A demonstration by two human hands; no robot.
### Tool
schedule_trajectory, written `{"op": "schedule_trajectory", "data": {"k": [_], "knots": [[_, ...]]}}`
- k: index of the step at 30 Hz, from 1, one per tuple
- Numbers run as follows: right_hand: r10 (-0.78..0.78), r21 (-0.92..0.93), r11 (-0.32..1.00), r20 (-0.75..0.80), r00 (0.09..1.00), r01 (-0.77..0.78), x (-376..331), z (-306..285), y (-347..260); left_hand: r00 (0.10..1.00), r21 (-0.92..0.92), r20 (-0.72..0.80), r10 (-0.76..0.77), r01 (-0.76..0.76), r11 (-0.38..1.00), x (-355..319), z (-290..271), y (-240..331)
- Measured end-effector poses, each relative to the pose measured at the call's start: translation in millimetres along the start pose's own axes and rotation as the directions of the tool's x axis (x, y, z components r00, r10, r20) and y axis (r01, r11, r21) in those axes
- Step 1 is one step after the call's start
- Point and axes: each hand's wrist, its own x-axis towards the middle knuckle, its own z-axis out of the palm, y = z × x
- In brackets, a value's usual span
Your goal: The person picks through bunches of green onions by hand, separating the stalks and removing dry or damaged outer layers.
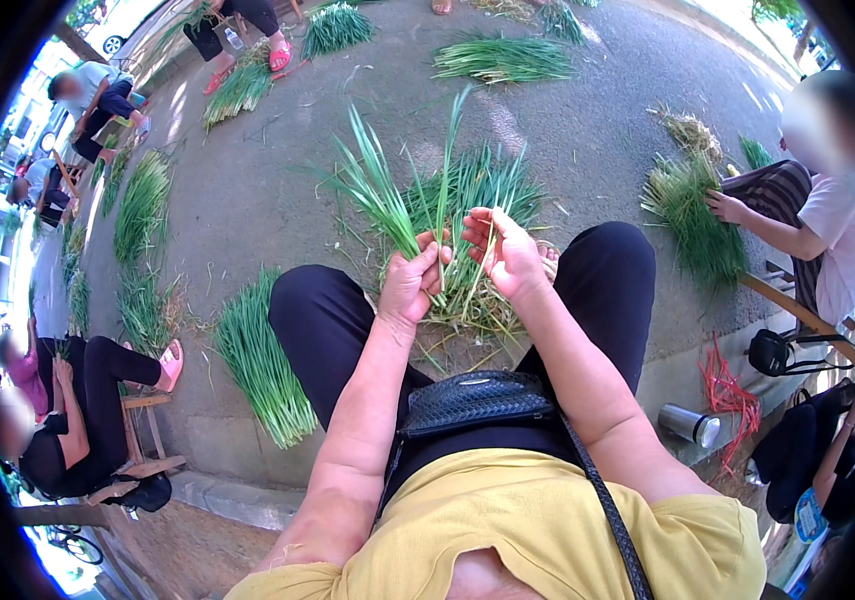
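My left hand (414, 277) is closed round a small bunch of green chives (373, 190). Their leaves fan up and away from me, and their pale ends stick out below the fist. Beside it, my right hand (504, 250) has its fingers curled, with a thin pale chive stalk (489, 248) running down across them. Under both hands, between my knees, lies a loose pile of chives (493, 185) with dry, yellowish trimmings (468, 305) at its near side. By my left knee rests a neat heap of chives (263, 360), pale ends toward me.
More chive heaps (503, 60) lie around the pavement (278, 190). A seated person (828, 200) at right handles a bundle (693, 205); others sit at left. Red ties (728, 395) and a metal flask (690, 425) lie right. A black bag (478, 400) rests on my lap.
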Motion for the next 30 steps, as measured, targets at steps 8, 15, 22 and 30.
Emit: {"op": "schedule_trajectory", "data": {"k": [8, 15, 22, 30], "knots": [[-0.017, -0.114, 0.993, 0.059, 0.998, 0.023, -7.7, 12.3, 0.6, 0.998, 0.111, 0.015, -0.063, 0.061, 0.992, -4.3, 10.8, 0.3], [-0.016, -0.186, 0.982, 0.076, 0.997, 0.030, -8.3, 17.7, 6.5, 0.992, 0.372, -0.046, -0.121, 0.129, 0.919, -6.7, 16.5, -4.8], [-0.085, -0.577, 0.800, 0.160, 0.983, 0.163, -13.1, 22.1, 19.8, 0.991, 0.362, -0.119, -0.060, 0.100, 0.927, -1.6, 8.8, -8.0], [-0.148, -0.679, 0.672, 0.266, 0.953, 0.294, -8.7, 17.4, 34.2, 0.958, 0.093, -0.287, -0.023, 0.052, 0.994, -0.7, 3.5, 2.9]]}}
